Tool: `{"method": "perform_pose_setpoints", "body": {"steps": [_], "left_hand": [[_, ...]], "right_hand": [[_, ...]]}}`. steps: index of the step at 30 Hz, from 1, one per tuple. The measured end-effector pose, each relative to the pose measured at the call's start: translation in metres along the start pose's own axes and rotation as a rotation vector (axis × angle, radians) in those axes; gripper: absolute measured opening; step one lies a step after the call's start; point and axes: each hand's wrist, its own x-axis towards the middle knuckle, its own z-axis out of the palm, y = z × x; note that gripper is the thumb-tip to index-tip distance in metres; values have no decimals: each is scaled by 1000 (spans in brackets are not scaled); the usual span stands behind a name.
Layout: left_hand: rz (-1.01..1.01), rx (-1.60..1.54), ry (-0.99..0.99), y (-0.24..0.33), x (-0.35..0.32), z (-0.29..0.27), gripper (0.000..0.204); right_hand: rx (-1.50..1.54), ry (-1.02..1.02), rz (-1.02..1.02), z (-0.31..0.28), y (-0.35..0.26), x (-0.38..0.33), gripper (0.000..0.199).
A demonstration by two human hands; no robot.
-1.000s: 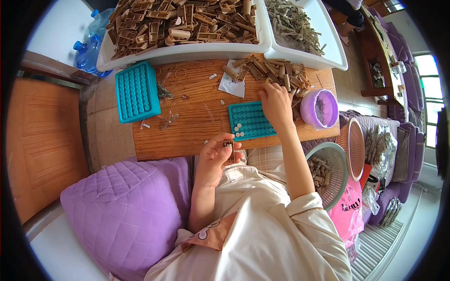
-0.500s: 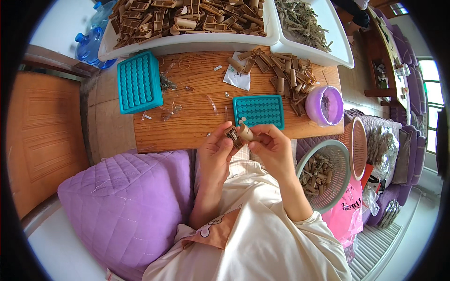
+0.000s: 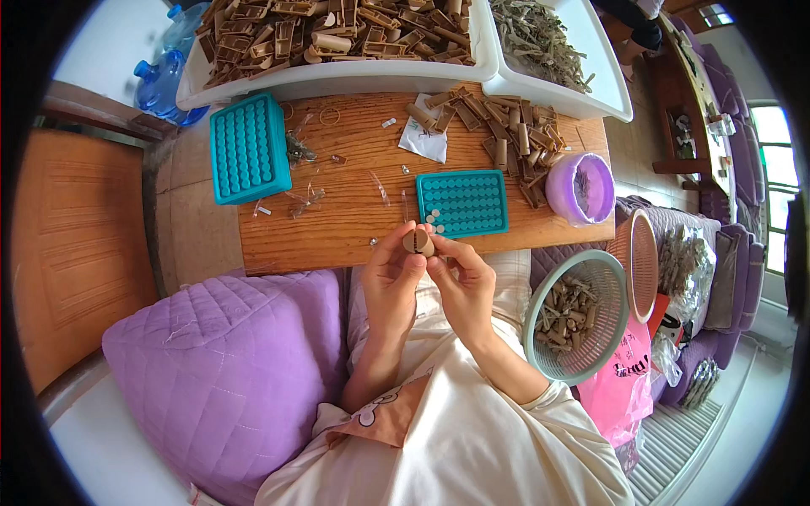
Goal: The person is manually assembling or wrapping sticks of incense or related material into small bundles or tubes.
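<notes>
A small brown plastic cylinder [image 3: 418, 243], its two half-shells brought together with a dark seam across the round end, is pinched between my hands in front of the table edge. My left hand [image 3: 391, 277] grips it from the left with thumb and fingers. From the right, my right hand [image 3: 464, 280] closes on the same cylinder. Just beyond my fingertips lies a teal tray [image 3: 464, 192] with rows of round pockets, and several small pale discs [image 3: 435, 219] rest at its near left corner. What sits inside the cylinder is hidden.
Brown half-shells [image 3: 523, 139] pile up at the table's right, beside a purple tub [image 3: 582, 190]. A stack of teal trays [image 3: 250, 150] stands left. Large white bins [image 3: 337, 84] line the back. A grey-green basket [image 3: 601, 358] of brown parts sits by my right arm.
The open half-shell with parts inside and the brown shell have come together into one cylinder. My right hand has moved left, up against my left hand.
</notes>
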Motion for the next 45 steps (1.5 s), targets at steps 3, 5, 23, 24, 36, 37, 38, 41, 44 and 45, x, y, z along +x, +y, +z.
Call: {"method": "perform_pose_setpoints", "body": {"steps": [3,5,23,24,36,37,38,41,44,45], "left_hand": [[-14,25,7,0,1,1,40],[13,63,13,1,-1,4,41],[70,516,-200,13,-3,13,42],[70,516,-204,12,-4,13,42],[73,392,-126,2,-9,14,46],[72,393,-130,1,-9,14,46],[75,370,-124,-1,-9,13,45],[12,284,-100,-5,-8,13,42],[-70,121,-62,-8,-2,9,39],[-90,18,-50,-8,0,8,38]], "right_hand": [[12,-6,-9,2,7,4,24],[44,-23,16,1,7,7,24],[-372,-160,-391,-6,0,12,22],[-372,-144,-435,-6,0,12,21],[-567,-187,-561,-9,-3,6,23],[-567,-183,-561,-9,-5,6,23],[-600,-182,-546,-10,-9,5,24],[-610,-195,-523,-14,-7,10,28],[-475,-463,-244,-36,-21,24,32],[-361,-569,-142,-47,-31,32,30]]}}
